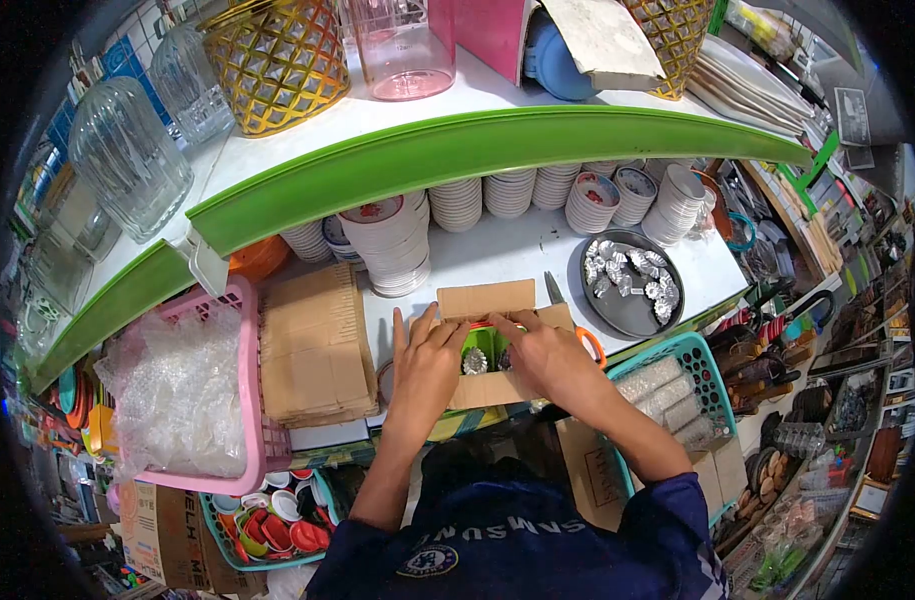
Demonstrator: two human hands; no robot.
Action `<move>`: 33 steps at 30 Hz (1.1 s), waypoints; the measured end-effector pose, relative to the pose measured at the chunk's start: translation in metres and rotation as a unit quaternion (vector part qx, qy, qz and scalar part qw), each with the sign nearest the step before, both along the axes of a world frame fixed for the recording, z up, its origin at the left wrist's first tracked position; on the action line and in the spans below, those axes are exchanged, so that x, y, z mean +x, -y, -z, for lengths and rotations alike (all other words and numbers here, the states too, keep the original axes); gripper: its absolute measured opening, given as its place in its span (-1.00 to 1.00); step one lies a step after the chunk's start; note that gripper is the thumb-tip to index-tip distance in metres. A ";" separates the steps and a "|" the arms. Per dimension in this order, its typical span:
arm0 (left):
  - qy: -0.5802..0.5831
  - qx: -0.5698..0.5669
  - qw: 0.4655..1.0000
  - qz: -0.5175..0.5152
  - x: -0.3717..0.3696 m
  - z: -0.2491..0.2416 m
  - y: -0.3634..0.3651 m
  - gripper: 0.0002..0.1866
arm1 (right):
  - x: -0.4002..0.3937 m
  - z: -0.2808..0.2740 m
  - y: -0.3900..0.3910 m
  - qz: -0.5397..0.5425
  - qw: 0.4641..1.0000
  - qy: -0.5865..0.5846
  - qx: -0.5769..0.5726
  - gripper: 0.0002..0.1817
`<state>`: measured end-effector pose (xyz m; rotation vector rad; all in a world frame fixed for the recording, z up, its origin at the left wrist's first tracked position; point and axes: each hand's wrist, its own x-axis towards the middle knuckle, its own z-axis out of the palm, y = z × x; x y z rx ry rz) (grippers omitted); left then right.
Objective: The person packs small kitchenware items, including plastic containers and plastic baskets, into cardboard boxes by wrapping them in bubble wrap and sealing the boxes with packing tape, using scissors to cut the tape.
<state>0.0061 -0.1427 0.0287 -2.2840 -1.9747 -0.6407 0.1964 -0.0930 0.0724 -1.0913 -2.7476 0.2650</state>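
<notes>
Gripping small cardboard box point(485, 345), left hand point(426, 365), right hand point(539, 352), perhaps tin moulds point(474, 361) inside.

the hands point(482, 360) work in a tight pocket: the cardboard stack point(314, 345) crowds the left, bowl stacks point(397, 245) and the green shelf edge point(457, 150) close in behind and above, the teal basket point(692, 385) on the right. bare tabletop point(507, 255) lies beyond the small box point(487, 300), towards the dark tray point(632, 310).

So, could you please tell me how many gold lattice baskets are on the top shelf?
2. One gold lattice basket stands at the left of the top shelf, beside the pink jug; the other gold basket is at the right, partly cut off. More may be hidden.
</notes>
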 end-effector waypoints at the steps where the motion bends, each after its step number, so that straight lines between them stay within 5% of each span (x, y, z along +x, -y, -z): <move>1: 0.004 0.010 1.000 0.001 0.000 -0.001 0.001 -0.68 | -0.001 -0.004 0.003 0.017 1.000 0.010 0.008 -0.36; 9: 0.107 0.101 0.989 -0.014 0.003 -0.002 0.009 -0.65 | 0.015 -0.017 0.003 0.053 0.991 -0.112 0.058 -0.60; 11: 0.281 0.167 0.942 -0.077 0.009 0.006 0.013 -0.50 | 0.023 -0.017 0.001 0.103 0.980 -0.157 0.070 -0.56; 15: 0.376 0.202 0.900 -0.094 0.012 0.029 0.018 -0.27 | 0.032 -0.007 0.001 0.180 0.941 -0.278 0.070 -0.42; 17: 0.584 0.172 0.792 -0.046 0.021 0.035 0.020 -0.13 | 0.034 0.009 0.001 0.208 0.913 -0.349 0.030 -0.36; 20: 0.662 0.078 0.744 -0.046 0.032 0.030 0.028 -0.12 | 0.033 0.027 0.008 0.252 0.855 -0.447 -0.075 -0.21; 22: 0.648 0.072 0.757 -0.035 0.039 0.037 0.033 -0.23 | 0.029 0.035 0.015 0.260 0.785 -0.531 -0.185 -0.18; 24: 0.582 0.019 0.813 0.008 0.042 0.041 0.036 -0.35 | 0.033 0.060 0.013 0.226 0.801 -0.527 -0.170 -0.17; 25: 0.609 0.011 0.793 0.032 0.044 0.046 0.036 -0.38 | 0.033 0.063 0.014 0.228 0.794 -0.527 -0.198 -0.17; 31: 0.435 0.011 0.899 0.041 0.045 0.036 0.044 -0.37 | 0.029 0.077 0.014 0.208 0.783 -0.550 -0.205 -0.36; 33: 0.367 -0.007 0.929 0.044 0.040 0.037 0.045 -0.37 | 0.030 0.069 0.019 0.203 0.818 -0.491 -0.224 -0.46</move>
